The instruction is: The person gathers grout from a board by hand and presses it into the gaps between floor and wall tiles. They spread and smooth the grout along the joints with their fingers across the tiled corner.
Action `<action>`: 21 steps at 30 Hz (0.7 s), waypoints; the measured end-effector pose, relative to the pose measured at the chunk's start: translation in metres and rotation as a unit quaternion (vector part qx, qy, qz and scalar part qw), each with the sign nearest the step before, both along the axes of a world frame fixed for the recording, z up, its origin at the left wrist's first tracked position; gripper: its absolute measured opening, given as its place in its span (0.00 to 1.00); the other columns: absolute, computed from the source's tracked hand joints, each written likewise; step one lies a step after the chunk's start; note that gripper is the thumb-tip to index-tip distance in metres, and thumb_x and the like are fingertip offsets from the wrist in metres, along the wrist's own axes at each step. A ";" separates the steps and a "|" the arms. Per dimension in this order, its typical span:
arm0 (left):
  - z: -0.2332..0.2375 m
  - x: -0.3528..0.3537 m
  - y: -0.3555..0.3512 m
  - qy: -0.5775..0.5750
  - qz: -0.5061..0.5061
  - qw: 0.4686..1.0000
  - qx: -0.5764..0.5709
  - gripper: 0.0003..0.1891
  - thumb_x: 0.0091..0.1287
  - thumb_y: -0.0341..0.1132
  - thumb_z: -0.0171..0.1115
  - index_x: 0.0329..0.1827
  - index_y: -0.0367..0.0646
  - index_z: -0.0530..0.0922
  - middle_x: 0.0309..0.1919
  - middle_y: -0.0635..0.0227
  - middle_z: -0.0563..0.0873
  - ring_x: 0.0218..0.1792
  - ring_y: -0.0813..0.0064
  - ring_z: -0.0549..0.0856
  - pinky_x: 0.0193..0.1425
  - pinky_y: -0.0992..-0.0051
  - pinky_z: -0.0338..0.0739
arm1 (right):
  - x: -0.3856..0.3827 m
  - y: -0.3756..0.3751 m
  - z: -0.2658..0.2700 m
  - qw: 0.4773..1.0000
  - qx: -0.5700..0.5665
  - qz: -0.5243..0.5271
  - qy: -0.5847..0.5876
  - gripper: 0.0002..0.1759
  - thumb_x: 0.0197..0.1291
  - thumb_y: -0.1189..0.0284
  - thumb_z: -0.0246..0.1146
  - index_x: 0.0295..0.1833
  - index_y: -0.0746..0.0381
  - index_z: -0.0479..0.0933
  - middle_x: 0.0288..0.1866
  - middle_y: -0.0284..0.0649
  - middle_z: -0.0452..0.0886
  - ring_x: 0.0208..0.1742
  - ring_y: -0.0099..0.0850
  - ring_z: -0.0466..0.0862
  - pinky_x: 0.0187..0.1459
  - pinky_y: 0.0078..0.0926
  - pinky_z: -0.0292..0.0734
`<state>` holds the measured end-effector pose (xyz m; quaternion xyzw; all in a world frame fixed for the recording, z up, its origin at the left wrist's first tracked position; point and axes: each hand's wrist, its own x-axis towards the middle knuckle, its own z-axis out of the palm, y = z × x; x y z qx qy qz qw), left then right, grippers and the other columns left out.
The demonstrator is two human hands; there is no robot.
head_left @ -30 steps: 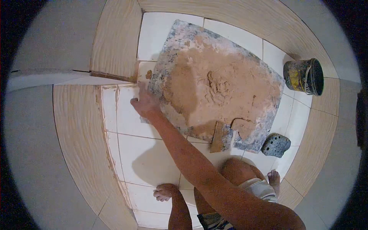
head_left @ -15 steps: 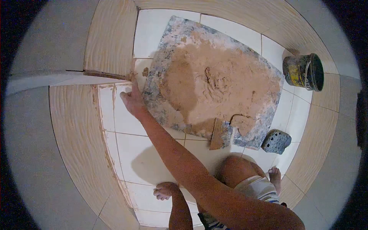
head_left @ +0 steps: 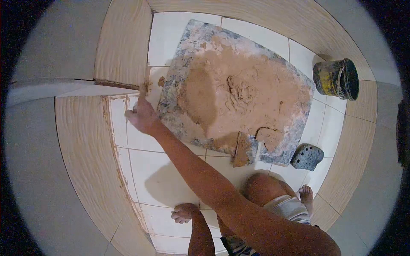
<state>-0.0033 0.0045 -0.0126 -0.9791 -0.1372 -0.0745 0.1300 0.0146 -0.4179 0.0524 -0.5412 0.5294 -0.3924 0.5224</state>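
Observation:
My right hand [head_left: 144, 116] reaches across to the corner of the wood-look tile [head_left: 121, 42]. Its index finger is stretched out at the tile's lower edge, by a narrow brown gap [head_left: 117, 84], and the thumb stands apart. I see nothing held in it; the other fingers are partly hidden. Beside the hand lies a worn, speckled board [head_left: 171, 91] spread with wet brown paste [head_left: 252, 89]. A small flat scraper-like piece [head_left: 245, 149], smeared with paste, lies at the board's near edge. My left hand is out of view.
A black bucket [head_left: 331, 79] with a yellow patch stands at the right. Below it is a dark clog-like object [head_left: 307, 157] with holes. Raised wood-look tile borders [head_left: 85, 145] surround the white floor tiles [head_left: 149, 173]. My bare feet [head_left: 184, 212] rest on the floor.
My right hand has shifted slightly left along the tile edge, its index finger still stretched out. The view has moved a little; the board, bucket and scraper-like piece stay put.

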 end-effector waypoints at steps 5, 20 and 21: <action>0.007 -0.004 -0.004 0.023 -0.038 0.999 0.025 0.17 0.68 0.48 0.42 0.50 0.47 0.67 0.47 0.54 0.69 0.48 0.54 0.72 0.43 0.54 0.73 | -0.017 0.017 0.071 0.999 0.016 0.025 -0.042 0.52 0.50 0.73 0.60 0.70 0.78 0.31 0.18 0.50 0.74 0.21 0.44 0.76 0.27 0.40 0.70; 0.014 -0.004 -0.014 0.057 -0.003 0.998 0.034 0.17 0.66 0.47 0.42 0.50 0.46 0.67 0.48 0.54 0.70 0.51 0.53 0.71 0.48 0.53 0.72 | 0.009 0.000 -0.022 0.991 0.036 -0.125 0.020 0.46 0.52 0.71 0.59 0.72 0.71 0.41 0.22 0.42 0.74 0.24 0.35 0.76 0.30 0.35 0.73; 0.013 -0.004 -0.012 0.058 -0.002 0.998 0.033 0.17 0.66 0.47 0.42 0.50 0.46 0.67 0.48 0.54 0.70 0.51 0.53 0.71 0.48 0.53 0.72 | 0.007 -0.001 -0.018 0.992 0.080 -0.099 -0.018 0.47 0.52 0.72 0.59 0.72 0.71 0.39 0.21 0.40 0.72 0.23 0.32 0.74 0.29 0.34 0.72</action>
